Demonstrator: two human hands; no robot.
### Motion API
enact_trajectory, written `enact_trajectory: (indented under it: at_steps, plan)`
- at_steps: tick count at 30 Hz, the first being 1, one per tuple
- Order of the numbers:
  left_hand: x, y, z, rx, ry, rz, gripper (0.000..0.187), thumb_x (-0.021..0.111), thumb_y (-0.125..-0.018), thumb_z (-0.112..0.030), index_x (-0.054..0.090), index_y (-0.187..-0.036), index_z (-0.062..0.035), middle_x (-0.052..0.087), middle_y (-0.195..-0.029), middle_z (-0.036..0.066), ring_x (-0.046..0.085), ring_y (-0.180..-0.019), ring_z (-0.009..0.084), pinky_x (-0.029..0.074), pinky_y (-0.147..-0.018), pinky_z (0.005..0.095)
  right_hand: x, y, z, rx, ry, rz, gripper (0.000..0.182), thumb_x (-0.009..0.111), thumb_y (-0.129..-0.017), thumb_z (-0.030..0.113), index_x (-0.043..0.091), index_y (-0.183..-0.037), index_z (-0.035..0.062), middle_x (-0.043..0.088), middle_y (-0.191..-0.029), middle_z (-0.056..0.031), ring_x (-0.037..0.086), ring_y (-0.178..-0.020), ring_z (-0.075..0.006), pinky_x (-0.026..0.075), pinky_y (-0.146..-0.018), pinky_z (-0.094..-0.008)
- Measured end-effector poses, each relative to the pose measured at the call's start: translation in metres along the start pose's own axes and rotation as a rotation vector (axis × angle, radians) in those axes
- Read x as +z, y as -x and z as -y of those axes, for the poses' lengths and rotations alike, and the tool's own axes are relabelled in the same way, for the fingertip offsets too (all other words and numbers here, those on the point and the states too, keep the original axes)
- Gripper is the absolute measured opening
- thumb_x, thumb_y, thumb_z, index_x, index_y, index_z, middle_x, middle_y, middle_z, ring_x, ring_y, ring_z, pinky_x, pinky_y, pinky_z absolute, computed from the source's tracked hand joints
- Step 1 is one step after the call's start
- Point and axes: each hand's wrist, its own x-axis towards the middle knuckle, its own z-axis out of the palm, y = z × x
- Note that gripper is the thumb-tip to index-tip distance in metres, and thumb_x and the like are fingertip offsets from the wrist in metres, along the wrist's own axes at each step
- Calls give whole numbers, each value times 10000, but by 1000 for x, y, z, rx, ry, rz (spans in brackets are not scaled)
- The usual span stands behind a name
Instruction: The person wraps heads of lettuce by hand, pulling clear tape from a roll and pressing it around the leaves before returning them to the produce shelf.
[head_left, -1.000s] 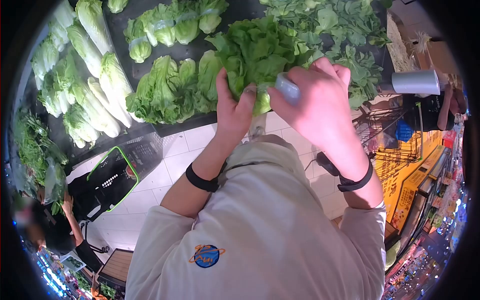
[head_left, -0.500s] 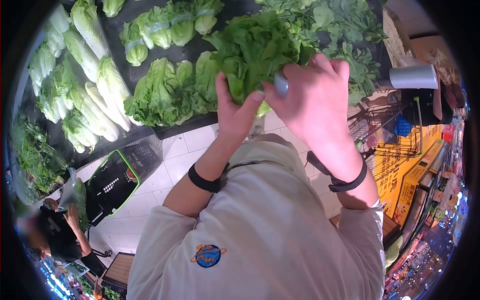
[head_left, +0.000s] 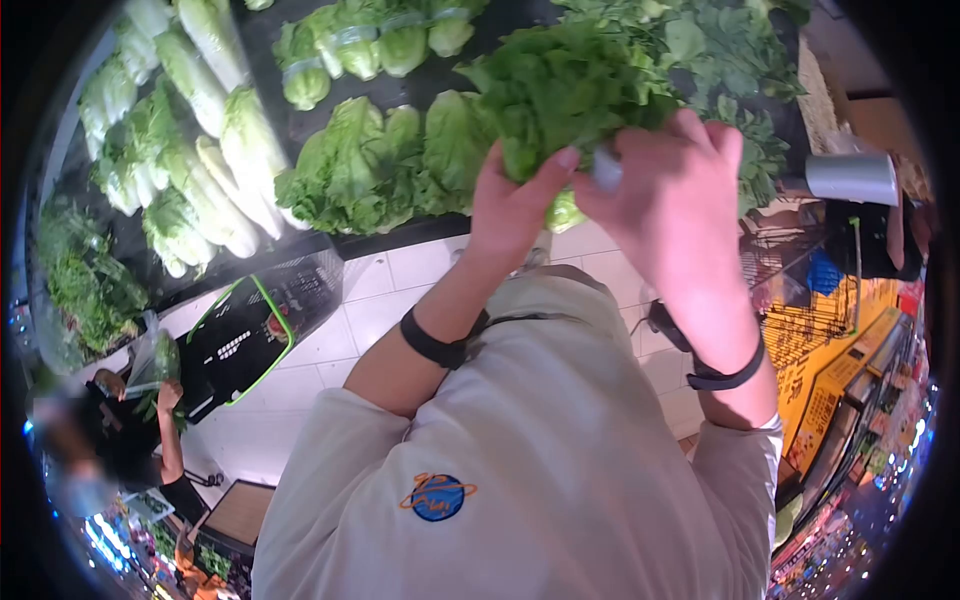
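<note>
My left hand (head_left: 515, 205) is closed around the lower left side of a head of green leaf lettuce (head_left: 565, 85), its thumb pressed across the stem end. Close beside it, my right hand (head_left: 670, 200) is curled, blurred by motion, at the lettuce's right side. A small shiny grey-blue piece (head_left: 606, 168) shows between the right thumb and fingers; its kind cannot be made out. The lettuce is raised over the front edge of the display, leaves pointing away from me. Its pale base (head_left: 565, 212) shows below my hands.
Loose lettuces (head_left: 350, 170), banded lettuces (head_left: 375, 45) and long cabbages (head_left: 205, 70) lie on the black display. A green-rimmed black basket (head_left: 285, 360) stands left, near another person's arm (head_left: 170, 440) and bagged greens. A plastic roll (head_left: 850, 178) and wire cart (head_left: 790, 270) are right.
The view has shifted, so most things sit farther right. My right hand has turned slightly and the grey-blue piece shows less. My left hand keeps its hold on the lettuce.
</note>
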Motion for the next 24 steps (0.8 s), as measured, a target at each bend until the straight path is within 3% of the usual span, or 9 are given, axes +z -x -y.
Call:
enact_trajectory:
  at_steps: [3,8,11,13,17,20,23,24]
  plan:
    - [4,-1,-1,84,21,5,391,713,-878,-97,536,-1212,3,653,-1116,75,609,-980,126,491,-865,268,-1,1,-2,2,32,59,248,765,-675,269,664,-737,50,608,-644,-41,554,-741,-241,368,-785,-390]
    - [3,0,-7,44,-12,-18,318,683,-897,-80,570,-1183,3,663,-1093,55,611,-956,104,492,-846,268,-14,3,0,19,2,93,254,753,-665,291,654,-654,58,592,-600,-64,554,-724,-259,363,-808,-396]
    - [0,1,-13,64,-23,-17,280,670,-908,-77,590,-1164,2,664,-1091,53,610,-959,102,492,-845,264,-25,7,-7,2,117,225,272,758,-685,322,682,-699,61,621,-642,-65,570,-766,-250,353,-841,-384]
    - [-3,1,-16,22,-5,-13,267,662,-916,-81,596,-1162,-2,664,-1090,50,614,-950,104,494,-847,266,-32,9,-12,108,121,393,364,778,-684,321,715,-896,33,639,-686,-112,579,-823,-276,351,-882,-389]
    - [-1,3,-24,-18,97,25,267,644,-926,-73,594,-1178,1,661,-1101,61,632,-952,126,519,-840,285,-33,22,-30,163,82,418,444,802,-669,355,713,-950,24,638,-680,-120,583,-838,-275,349,-889,-399]
    - [4,7,-32,-110,192,88,267,622,-939,-80,590,-1191,2,659,-1118,76,641,-983,149,539,-848,306,-26,32,-41,196,74,458,443,813,-647,433,722,-846,47,670,-736,-87,604,-857,-262,338,-883,-397]
    - [9,10,-35,-151,220,135,274,593,-954,-86,580,-1213,0,654,-1134,86,649,-1008,174,551,-865,326,-19,43,-49,271,-47,520,557,806,-632,500,717,-901,21,680,-770,-118,612,-900,-286,329,-920,-413]
    - [10,9,-34,-152,225,147,293,587,-956,-86,563,-1235,-2,645,-1156,91,644,-1030,183,546,-883,338,-17,46,-50,278,-109,567,619,806,-635,510,698,-997,21,674,-782,-138,606,-919,-301,326,-943,-414]
